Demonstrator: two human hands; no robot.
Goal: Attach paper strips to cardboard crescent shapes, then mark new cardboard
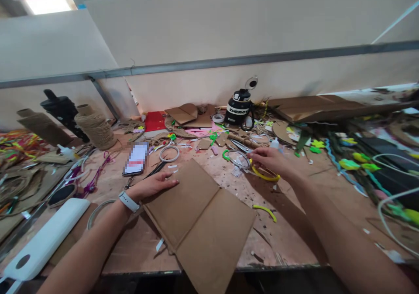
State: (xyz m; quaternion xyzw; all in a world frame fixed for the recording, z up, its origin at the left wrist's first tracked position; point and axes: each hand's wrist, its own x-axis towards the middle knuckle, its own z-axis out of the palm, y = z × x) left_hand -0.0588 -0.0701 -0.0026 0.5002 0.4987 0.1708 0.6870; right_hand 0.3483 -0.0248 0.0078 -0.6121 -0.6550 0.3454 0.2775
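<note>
A folded piece of brown cardboard (212,233), creased across its middle, lies tilted over the table's front edge. My left hand (160,185), with a pale band at the wrist, grips its upper left side, the thumb and fingertips showing on top. Farther right, my right hand (270,159) is closed at the back end of metal scissors (240,145), whose blades point up and left; its fingers partly hide the handles. Just below that hand is a yellow ring (266,175). A pale ring (238,158) and a green curved piece (225,155) lie beside the scissors.
A phone (135,159) and a roll of tape (169,154) lie behind my left hand. Twine spools (93,128) stand at left, a black bottle (238,108) at the back. A white long-handled tool (49,237) lies front left. Scraps and a yellow strip (266,212) litter the table.
</note>
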